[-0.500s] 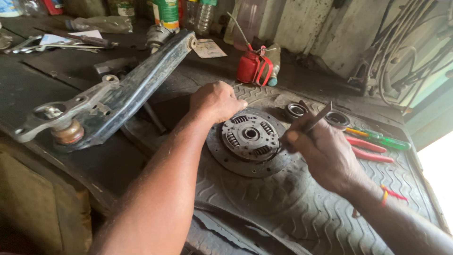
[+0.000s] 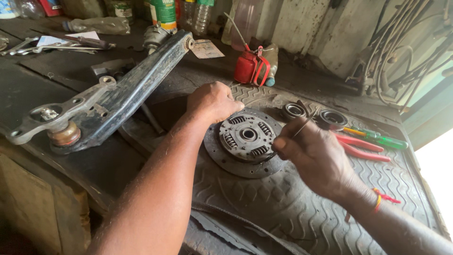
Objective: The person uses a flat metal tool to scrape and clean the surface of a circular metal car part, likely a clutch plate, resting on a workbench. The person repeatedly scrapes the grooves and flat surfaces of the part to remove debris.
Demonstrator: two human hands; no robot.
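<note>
A round, dark, rusty metal clutch disc with a sprung centre hub [image 2: 244, 141] lies flat on a black ribbed rubber mat [image 2: 302, 208] spread over a grimy workbench, and everything else is placed around this disc. The person's left hand [image 2: 213, 101] rests on the disc's far left edge, fingers curled down onto the rim in a loose fist; whether it grips the rim or only presses on it cannot be told. The right hand [image 2: 317, 158] hovers over the disc's right edge, fingers and thumb pinched closed around a thin dark metal rod [image 2: 302, 126] that slants up and away from the disc. Just beyond the disc to the right sit two small round metal bearing rings [image 2: 295, 111], and further right lie red-handled pliers [image 2: 361, 148] and a green-handled screwdriver [image 2: 377, 138]. Behind the disc stands a red metal oil can with a long spout [image 2: 247, 68]. To the left of the disc, a long grey steel suspension arm with a bushing at its near end [image 2: 101, 106] lies diagonally on the bench.
</note>
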